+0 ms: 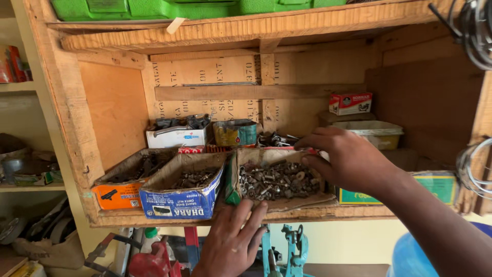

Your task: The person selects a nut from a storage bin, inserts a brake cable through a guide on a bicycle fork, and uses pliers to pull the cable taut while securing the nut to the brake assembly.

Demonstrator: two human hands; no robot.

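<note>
A torn cardboard box (307, 201) full of grey metal nuts and bolts (277, 180) sits on a wooden shelf (328, 213). My right hand (348, 159) reaches into the box's right side, fingers curled down over the far right corner; whether it holds anything I cannot tell. My left hand (233, 241) rests flat against the shelf's front edge just below the box, fingers spread, holding nothing.
To the left stand a blue box (179, 202) and an orange box (119, 195) with dark metal parts. Behind are a white box (177, 137), a tin (236, 133), a plastic tub (376, 133) and a red-white carton (351, 103). Wire coils (476, 31) hang at right.
</note>
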